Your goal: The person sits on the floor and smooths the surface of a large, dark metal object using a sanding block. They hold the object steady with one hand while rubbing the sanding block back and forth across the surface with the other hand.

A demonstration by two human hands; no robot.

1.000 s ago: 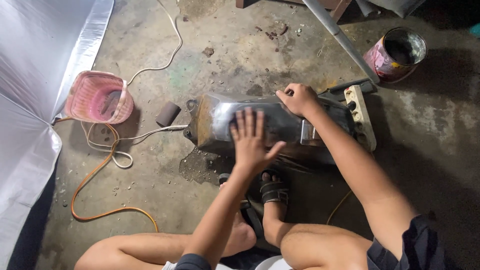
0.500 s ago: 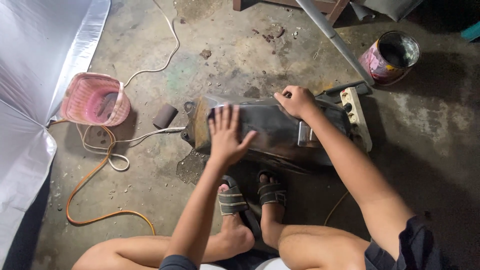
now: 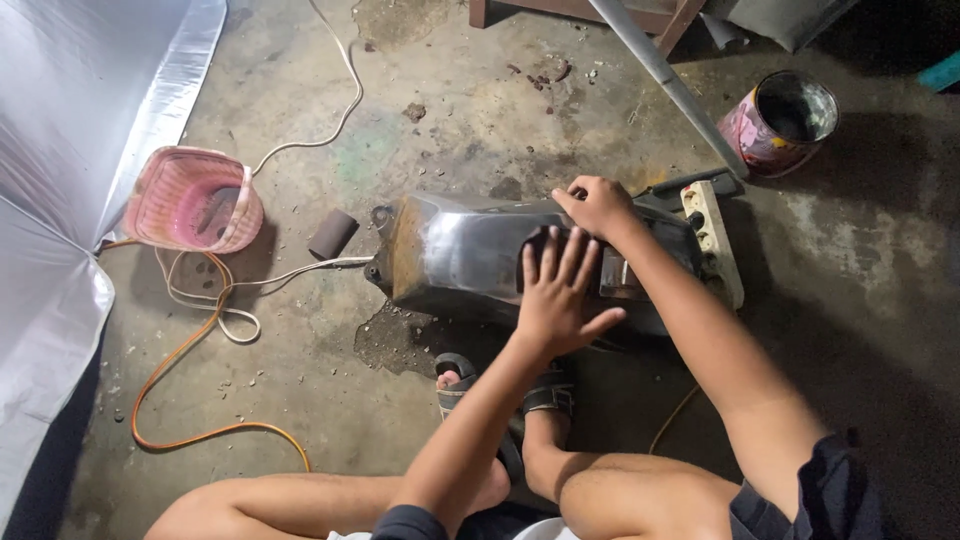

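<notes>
**On the tank's flank, the flat hand has slid right**

On the near side of the bare metal fuel tank, the left hand lies flat, fingers spread and straight, pressing a dark pad or sheet, barely visible under the fingertips, against the metal. Half a second ago this hand sat further left on the tank; it has since travelled right, so the rubbing stroke now covers the part next to the right hand. That right hand stays curled over the tank's far top edge, gripping it and keeping it steady. The tank lies on its side on the concrete floor, just beyond the person's sandalled feet, its left end rusty and its middle shiny.

Outward from there, a white power strip lies touching the tank's right end. A small dark cylinder lies just left of the tank, a pink basket further left, with an orange cable looping near it. A paint can stands far right.
</notes>
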